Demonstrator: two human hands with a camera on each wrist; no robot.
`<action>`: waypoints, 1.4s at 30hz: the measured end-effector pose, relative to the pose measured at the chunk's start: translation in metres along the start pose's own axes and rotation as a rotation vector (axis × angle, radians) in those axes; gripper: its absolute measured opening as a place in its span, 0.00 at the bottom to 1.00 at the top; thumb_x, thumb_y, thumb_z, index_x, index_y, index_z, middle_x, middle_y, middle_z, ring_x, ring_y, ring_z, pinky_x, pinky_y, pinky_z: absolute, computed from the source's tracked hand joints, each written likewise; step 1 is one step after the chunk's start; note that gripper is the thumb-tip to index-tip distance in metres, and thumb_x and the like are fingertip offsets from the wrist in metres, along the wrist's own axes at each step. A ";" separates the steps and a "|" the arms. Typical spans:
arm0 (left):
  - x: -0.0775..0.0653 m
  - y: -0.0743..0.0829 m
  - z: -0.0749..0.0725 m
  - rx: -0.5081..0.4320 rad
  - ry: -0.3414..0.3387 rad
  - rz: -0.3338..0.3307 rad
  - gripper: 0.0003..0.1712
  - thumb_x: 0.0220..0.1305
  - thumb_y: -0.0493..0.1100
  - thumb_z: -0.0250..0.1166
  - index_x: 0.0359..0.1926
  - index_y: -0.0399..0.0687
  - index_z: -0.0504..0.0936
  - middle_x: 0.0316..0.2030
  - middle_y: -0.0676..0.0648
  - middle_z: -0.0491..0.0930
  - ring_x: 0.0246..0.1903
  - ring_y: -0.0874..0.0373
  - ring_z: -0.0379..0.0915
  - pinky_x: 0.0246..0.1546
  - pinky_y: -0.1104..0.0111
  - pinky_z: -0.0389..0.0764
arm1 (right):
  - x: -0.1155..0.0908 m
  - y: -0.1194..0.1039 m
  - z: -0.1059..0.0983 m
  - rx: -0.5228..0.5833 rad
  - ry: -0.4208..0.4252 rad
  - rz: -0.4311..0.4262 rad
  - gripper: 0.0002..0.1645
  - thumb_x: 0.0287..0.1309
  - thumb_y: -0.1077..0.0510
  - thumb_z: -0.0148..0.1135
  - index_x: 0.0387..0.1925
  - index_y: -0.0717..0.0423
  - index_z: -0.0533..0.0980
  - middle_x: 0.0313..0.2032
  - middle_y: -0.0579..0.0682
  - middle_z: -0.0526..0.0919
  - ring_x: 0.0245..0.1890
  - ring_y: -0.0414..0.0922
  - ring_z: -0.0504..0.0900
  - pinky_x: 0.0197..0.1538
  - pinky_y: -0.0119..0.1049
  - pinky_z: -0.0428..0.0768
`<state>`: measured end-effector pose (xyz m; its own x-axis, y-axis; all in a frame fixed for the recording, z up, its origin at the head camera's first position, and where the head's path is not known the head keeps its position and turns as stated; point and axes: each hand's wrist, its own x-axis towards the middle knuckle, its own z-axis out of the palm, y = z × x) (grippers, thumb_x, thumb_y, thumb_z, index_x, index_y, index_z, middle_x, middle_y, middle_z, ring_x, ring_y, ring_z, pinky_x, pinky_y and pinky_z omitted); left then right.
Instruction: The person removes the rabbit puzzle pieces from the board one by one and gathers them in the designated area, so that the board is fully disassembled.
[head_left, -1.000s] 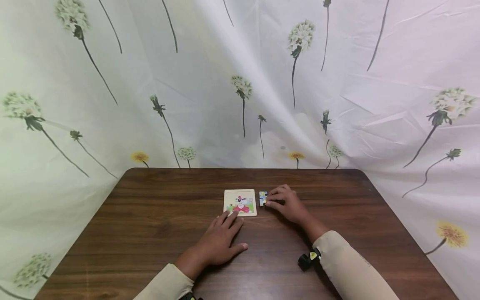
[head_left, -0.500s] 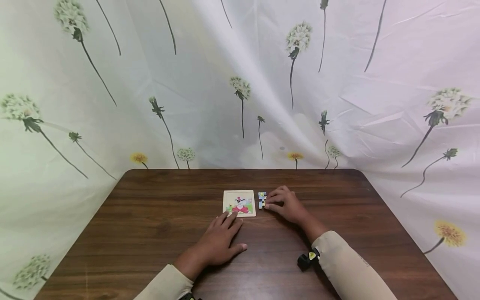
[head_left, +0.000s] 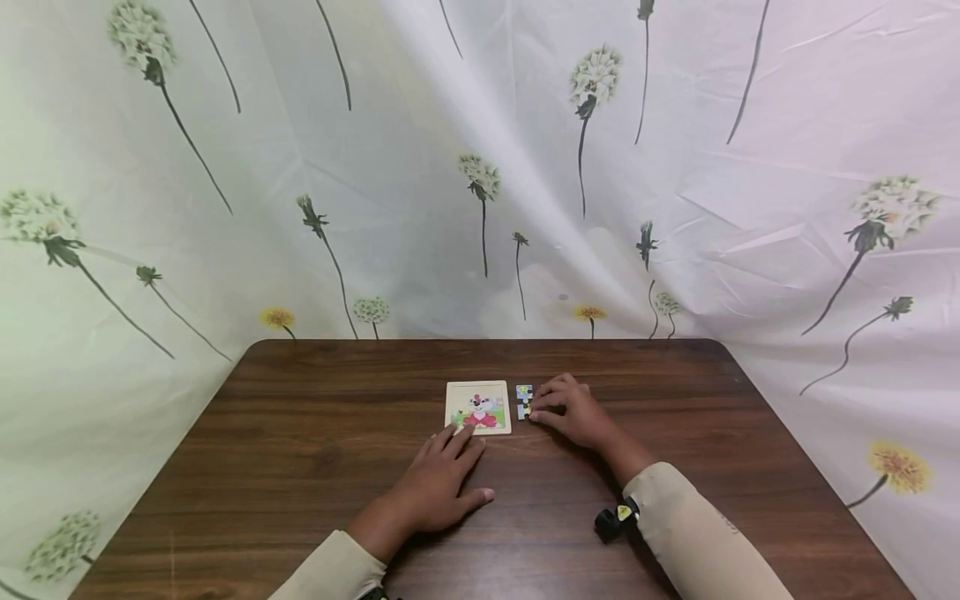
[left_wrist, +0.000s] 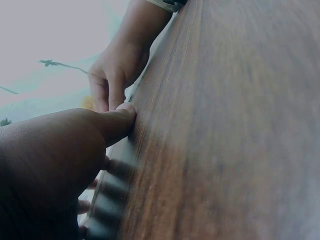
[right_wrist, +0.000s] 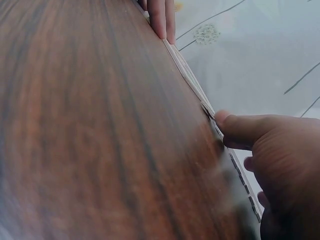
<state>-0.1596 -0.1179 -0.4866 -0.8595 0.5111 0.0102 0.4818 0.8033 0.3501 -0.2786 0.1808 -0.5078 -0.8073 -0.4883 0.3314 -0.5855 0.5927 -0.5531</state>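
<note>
A small square jigsaw puzzle tray [head_left: 460, 392] with a light rim and a cartoon animal picture lies flat near the far middle of the table. My left hand [head_left: 437, 490] rests palm down in front of it, fingers stretched out and fingertips on its near edge. Just right of the tray lie joined blue and yellow puzzle pieces [head_left: 523, 391], partly covered by my right hand [head_left: 576, 412]. That hand pinches the pieces, with bent fingers and the thumb at their near edge. In the right wrist view, the thumb [right_wrist: 235, 129] meets the thin edge of the pieces.
The dark wooden table [head_left: 300, 467] has rounded far corners. Behind it hangs a white curtain [head_left: 420, 208] printed with dandelions. A black wrist camera [head_left: 609, 525] is strapped at the right sleeve, close above the table.
The puzzle pieces under my right hand have shifted slightly toward me, and more of their dark outlines shows. My left hand and the tray hold their place; the head view tilts slightly.
</note>
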 end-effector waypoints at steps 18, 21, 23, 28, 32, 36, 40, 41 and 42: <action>-0.002 0.000 0.000 -0.005 0.008 0.004 0.45 0.78 0.67 0.62 0.81 0.43 0.70 0.85 0.36 0.60 0.85 0.31 0.51 0.81 0.33 0.59 | 0.000 0.001 0.000 -0.062 -0.024 -0.008 0.06 0.69 0.56 0.76 0.45 0.48 0.94 0.54 0.47 0.90 0.58 0.48 0.79 0.60 0.51 0.64; -0.002 0.001 0.000 -0.008 0.002 -0.001 0.45 0.78 0.67 0.62 0.82 0.43 0.69 0.85 0.37 0.60 0.85 0.31 0.50 0.81 0.33 0.59 | 0.000 0.001 0.000 -0.066 -0.022 -0.007 0.06 0.69 0.56 0.76 0.45 0.48 0.94 0.53 0.46 0.90 0.58 0.48 0.79 0.60 0.50 0.64; -0.001 0.001 -0.001 -0.007 -0.003 -0.004 0.45 0.78 0.67 0.62 0.82 0.44 0.69 0.85 0.37 0.59 0.85 0.32 0.50 0.81 0.33 0.58 | 0.000 0.001 0.000 -0.066 -0.019 -0.012 0.06 0.68 0.56 0.76 0.44 0.49 0.94 0.53 0.46 0.90 0.58 0.48 0.79 0.60 0.49 0.63; -0.001 0.002 -0.002 -0.003 -0.007 -0.008 0.45 0.78 0.68 0.62 0.82 0.44 0.69 0.85 0.37 0.59 0.86 0.32 0.50 0.81 0.33 0.58 | 0.000 0.000 -0.001 -0.077 -0.002 -0.043 0.05 0.67 0.56 0.78 0.42 0.49 0.94 0.51 0.46 0.90 0.56 0.48 0.80 0.58 0.49 0.65; -0.001 0.002 -0.002 -0.003 0.004 -0.004 0.46 0.78 0.67 0.63 0.82 0.43 0.69 0.85 0.36 0.59 0.85 0.32 0.50 0.81 0.33 0.59 | 0.001 -0.001 -0.001 -0.080 -0.002 -0.043 0.04 0.67 0.57 0.78 0.41 0.49 0.94 0.50 0.45 0.91 0.56 0.47 0.81 0.58 0.49 0.65; -0.002 0.002 -0.001 -0.004 0.010 -0.001 0.45 0.78 0.67 0.63 0.82 0.43 0.70 0.85 0.36 0.60 0.85 0.31 0.51 0.81 0.33 0.59 | 0.001 -0.001 -0.001 -0.076 -0.009 -0.028 0.04 0.66 0.57 0.78 0.41 0.49 0.94 0.50 0.45 0.92 0.56 0.46 0.81 0.59 0.49 0.64; -0.002 0.001 -0.001 -0.009 0.011 -0.001 0.45 0.78 0.67 0.63 0.81 0.43 0.70 0.85 0.36 0.60 0.85 0.31 0.51 0.81 0.33 0.59 | 0.002 0.000 0.000 -0.080 0.001 -0.033 0.04 0.66 0.57 0.78 0.40 0.48 0.94 0.50 0.44 0.92 0.55 0.46 0.82 0.59 0.51 0.63; -0.002 0.001 -0.001 -0.011 0.010 -0.002 0.45 0.78 0.67 0.63 0.82 0.43 0.69 0.85 0.36 0.60 0.85 0.31 0.51 0.81 0.33 0.58 | 0.002 0.000 0.000 -0.081 0.003 -0.033 0.04 0.66 0.57 0.78 0.40 0.48 0.95 0.49 0.44 0.92 0.55 0.46 0.82 0.59 0.51 0.63; -0.001 0.001 -0.001 -0.012 0.009 -0.003 0.45 0.78 0.67 0.63 0.82 0.43 0.69 0.85 0.36 0.59 0.85 0.31 0.50 0.81 0.33 0.58 | 0.002 0.000 0.000 -0.081 0.005 -0.031 0.04 0.66 0.57 0.78 0.40 0.48 0.95 0.49 0.43 0.92 0.55 0.46 0.82 0.59 0.51 0.63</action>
<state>-0.1579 -0.1180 -0.4853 -0.8622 0.5062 0.0178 0.4776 0.8008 0.3615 -0.2800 0.1797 -0.5067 -0.7890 -0.5041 0.3512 -0.6140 0.6272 -0.4792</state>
